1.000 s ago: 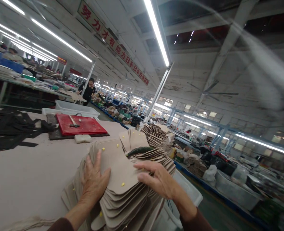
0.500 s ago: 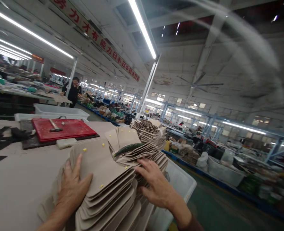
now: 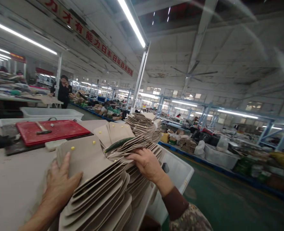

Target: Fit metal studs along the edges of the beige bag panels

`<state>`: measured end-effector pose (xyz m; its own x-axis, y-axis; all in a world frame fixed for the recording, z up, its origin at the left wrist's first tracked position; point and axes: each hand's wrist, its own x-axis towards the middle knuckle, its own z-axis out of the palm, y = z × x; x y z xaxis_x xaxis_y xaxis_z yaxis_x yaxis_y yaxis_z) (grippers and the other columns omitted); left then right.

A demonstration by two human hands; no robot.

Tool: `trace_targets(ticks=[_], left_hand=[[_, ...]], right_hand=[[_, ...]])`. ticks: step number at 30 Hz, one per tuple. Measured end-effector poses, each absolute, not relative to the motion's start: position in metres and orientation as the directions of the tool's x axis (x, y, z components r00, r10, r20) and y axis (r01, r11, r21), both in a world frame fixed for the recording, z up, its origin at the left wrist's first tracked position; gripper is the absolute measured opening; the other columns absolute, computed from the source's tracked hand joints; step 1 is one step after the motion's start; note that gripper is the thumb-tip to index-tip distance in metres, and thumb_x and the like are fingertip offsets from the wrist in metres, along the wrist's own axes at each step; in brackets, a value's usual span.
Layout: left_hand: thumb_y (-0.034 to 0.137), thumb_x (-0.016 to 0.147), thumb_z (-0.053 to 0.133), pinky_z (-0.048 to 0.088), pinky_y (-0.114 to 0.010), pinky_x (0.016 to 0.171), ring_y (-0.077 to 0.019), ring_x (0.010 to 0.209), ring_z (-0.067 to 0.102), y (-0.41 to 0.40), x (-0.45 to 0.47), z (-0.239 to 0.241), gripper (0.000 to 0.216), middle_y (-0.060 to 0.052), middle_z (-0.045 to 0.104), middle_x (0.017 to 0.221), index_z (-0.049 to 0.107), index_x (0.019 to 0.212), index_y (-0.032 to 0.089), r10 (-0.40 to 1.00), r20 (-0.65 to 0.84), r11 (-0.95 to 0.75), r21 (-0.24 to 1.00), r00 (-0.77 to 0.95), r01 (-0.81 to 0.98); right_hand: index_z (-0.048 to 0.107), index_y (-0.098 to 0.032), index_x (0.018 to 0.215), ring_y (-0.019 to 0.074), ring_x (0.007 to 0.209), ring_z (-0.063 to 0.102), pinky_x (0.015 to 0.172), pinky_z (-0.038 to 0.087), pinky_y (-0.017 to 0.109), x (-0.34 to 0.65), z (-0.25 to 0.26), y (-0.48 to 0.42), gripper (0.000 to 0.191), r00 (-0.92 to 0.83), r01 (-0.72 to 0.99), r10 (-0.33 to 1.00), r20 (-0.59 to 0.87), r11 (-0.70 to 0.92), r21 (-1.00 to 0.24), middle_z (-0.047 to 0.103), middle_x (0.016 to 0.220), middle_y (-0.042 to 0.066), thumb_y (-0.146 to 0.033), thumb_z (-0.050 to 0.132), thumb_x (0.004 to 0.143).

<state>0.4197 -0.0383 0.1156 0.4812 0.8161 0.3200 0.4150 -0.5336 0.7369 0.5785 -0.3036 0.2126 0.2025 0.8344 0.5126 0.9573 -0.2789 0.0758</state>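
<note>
A tall stack of beige board-like panels (image 3: 84, 157) with small yellow marks leans in front of me, its layers fanned at the near side. My left hand (image 3: 59, 183) lies against the stack's left side, fingers spread and holding nothing. At the right edge, my right hand (image 3: 148, 163) has its fingers closed on the corner of the upper panels; its thumb is hidden. Just beyond it, a long dark green thing like a cucumber (image 3: 118, 144) rests among the panels. Another pile of panels (image 3: 142, 123) rises behind.
On the table (image 3: 14, 173), a hammer (image 3: 43, 129) lies on a red board (image 3: 60, 130) at the left. A white plastic bin (image 3: 178, 166) stands below at the right. Farther back are another white bin (image 3: 50, 113) and a standing person (image 3: 63, 91).
My right hand has moved from lying loosely at the stack's right side to closing on the panel corner, which is slightly raised. My left hand stays on the stack. The view has shifted right.
</note>
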Motion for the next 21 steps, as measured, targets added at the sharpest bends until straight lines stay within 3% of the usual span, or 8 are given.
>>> trace_targets(ticks=[4, 8, 13, 15, 18, 21], left_hand=[[0.034, 0.105, 0.037, 0.025, -0.058, 0.123, -0.0433, 0.151, 0.017, -0.051, 0.412, 0.136, 0.061, -0.027, 0.011, 0.160, 0.020, 0.161, 0.016, 0.828, 0.236, -0.461, 0.803, 0.508, 0.378], [0.031, 0.106, 0.037, 0.026, -0.059, 0.122, -0.0411, 0.152, 0.019, -0.055, 0.408, 0.140, 0.061, -0.027, 0.011, 0.160, 0.018, 0.162, 0.018, 0.821, 0.229, -0.457, 0.813, 0.523, 0.361], [0.026, 0.104, 0.040, 0.025, -0.061, 0.122, -0.0402, 0.152, 0.020, -0.054, 0.410, 0.139, 0.062, -0.025, 0.013, 0.161, 0.019, 0.162, 0.018, 0.830, 0.208, -0.438, 0.817, 0.518, 0.374], [0.024, 0.102, 0.043, 0.023, -0.061, 0.123, -0.0408, 0.151, 0.019, -0.055, 0.411, 0.140, 0.065, -0.025, 0.010, 0.162, 0.018, 0.162, 0.019, 0.829, 0.205, -0.440, 0.813, 0.520, 0.381], [0.021, 0.099, 0.048, 0.025, -0.062, 0.121, -0.0443, 0.150, 0.021, -0.061, 0.416, 0.146, 0.069, -0.025, 0.011, 0.162, 0.020, 0.162, 0.020, 0.852, 0.183, -0.413, 0.810, 0.491, 0.415], [0.019, 0.097, 0.050, 0.024, -0.065, 0.120, -0.0450, 0.150, 0.020, -0.069, 0.420, 0.151, 0.070, -0.024, 0.015, 0.162, 0.023, 0.161, 0.022, 0.879, 0.167, -0.373, 0.824, 0.445, 0.427]], right_hand=[[0.068, -0.032, 0.123, 0.0195, 0.119, 0.058, 0.102, 0.045, 0.036, 0.584, 0.215, -0.302, 0.037, 0.229, 0.962, 0.813, 0.535, -0.272, 0.002, 0.067, 0.130, 0.002, -0.010, 0.053, 0.096], [0.069, -0.025, 0.122, 0.0243, 0.114, 0.060, 0.102, 0.047, 0.044, 0.573, 0.227, -0.303, 0.036, 0.270, 0.936, 0.815, 0.512, -0.348, 0.059, 0.068, 0.120, 0.009, -0.011, 0.047, 0.096], [0.053, -0.026, 0.137, 0.0275, 0.145, 0.038, 0.126, 0.024, 0.054, 0.534, 0.227, -0.309, 0.067, 0.164, 0.965, 0.849, 0.502, -0.243, 0.095, 0.046, 0.153, 0.008, -0.009, 0.063, 0.073], [0.055, -0.025, 0.132, 0.0304, 0.144, 0.038, 0.123, 0.028, 0.055, 0.529, 0.217, -0.308, 0.058, 0.136, 0.952, 0.871, 0.473, -0.247, 0.182, 0.048, 0.153, 0.009, -0.012, 0.065, 0.076], [0.063, -0.022, 0.119, 0.0294, 0.127, 0.052, 0.109, 0.042, 0.050, 0.541, 0.200, -0.302, 0.030, 0.031, 0.904, 0.849, 0.527, -0.249, 0.347, 0.061, 0.140, 0.010, -0.013, 0.058, 0.091], [0.065, -0.023, 0.115, 0.0265, 0.116, 0.057, 0.095, 0.047, 0.043, 0.560, 0.193, -0.296, 0.024, -0.046, 0.898, 0.804, 0.593, -0.227, 0.377, 0.067, 0.133, 0.007, -0.014, 0.059, 0.094]])
